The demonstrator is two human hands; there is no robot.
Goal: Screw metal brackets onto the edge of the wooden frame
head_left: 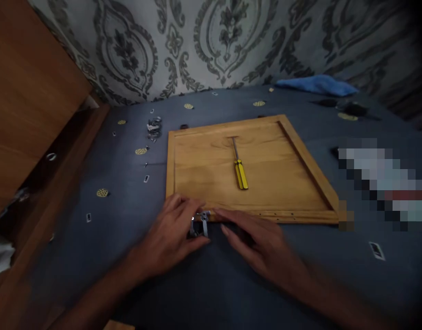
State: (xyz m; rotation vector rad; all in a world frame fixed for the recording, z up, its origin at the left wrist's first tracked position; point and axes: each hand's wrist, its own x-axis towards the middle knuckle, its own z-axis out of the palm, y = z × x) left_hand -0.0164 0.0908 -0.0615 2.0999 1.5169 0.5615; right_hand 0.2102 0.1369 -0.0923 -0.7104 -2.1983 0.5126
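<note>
A wooden cabinet door (204, 169) with a raised frame lies flat on the dark blue bedsheet. At its near edge, my left hand (174, 227) grips a metal hinge (204, 221) between fingers and thumb. Just right of the hinge is my right hand (257, 238), its index fingertip at the door's edge and its thumb apart below; I see nothing held in it. Several small holes show along the near edge beyond my right fingers. A screwdriver (241, 174) with a yellow handle rests on the door panel, its shaft pointing away from me.
Several metal hinge parts (154, 128) lie in a cluster left of the door. A blue cloth (317, 85) sits at the back right, near a dark object (357, 108). A pixelated item (382, 178) lies at right. Wooden furniture (35, 91) stands along the left.
</note>
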